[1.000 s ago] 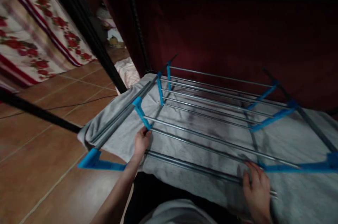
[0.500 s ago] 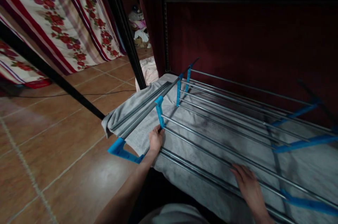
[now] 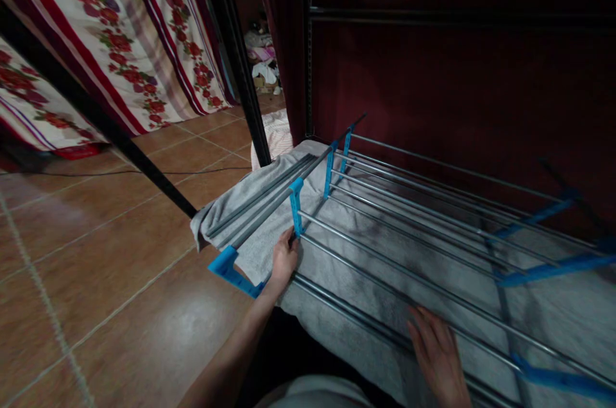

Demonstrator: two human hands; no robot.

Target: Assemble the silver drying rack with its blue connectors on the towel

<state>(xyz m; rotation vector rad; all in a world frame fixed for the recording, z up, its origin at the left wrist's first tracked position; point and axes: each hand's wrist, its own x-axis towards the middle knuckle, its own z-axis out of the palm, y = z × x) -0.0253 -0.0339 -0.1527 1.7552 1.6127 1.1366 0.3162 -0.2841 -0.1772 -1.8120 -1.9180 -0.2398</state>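
Backing [image 3: 457, 106] of deep maroon filled the far side from the middle to the right, crossed high up by a dark horizontal rail [image 3: 433, 17]. Brown floor tiles [image 3: 125, 337] spread over the left. Grey cloth [image 3: 370, 283] lay wrinkled from the middle to the right, draping over an edge on its left. At the far left hung a floral curtain [image 3: 115, 42] with red and purple stripes, partly behind a slanting black post [image 3: 237, 58]. A rack [image 3: 359, 245] of metal tubes and blue brackets lay across the grey cloth, from the middle to the right side, in front of the maroon backing. Left of it, loose grey tubes [image 3: 262, 194] rested side by side on the same cloth. A pale striped cloth [image 3: 272, 136] lay beyond the post's foot. At the near right, the right hand [image 3: 437, 351], somewhat blurred, stretched palm down with its fingers slightly bent and spread, its tips beside the rack's near tubes; whether they touched could not be told. The left hand [image 3: 285, 256] curled its fingers tightly about the rack's near left part, just below a blue bracket [image 3: 296, 206] that stood upright. A thin dark cord [image 3: 144, 172] ran over the tiles.
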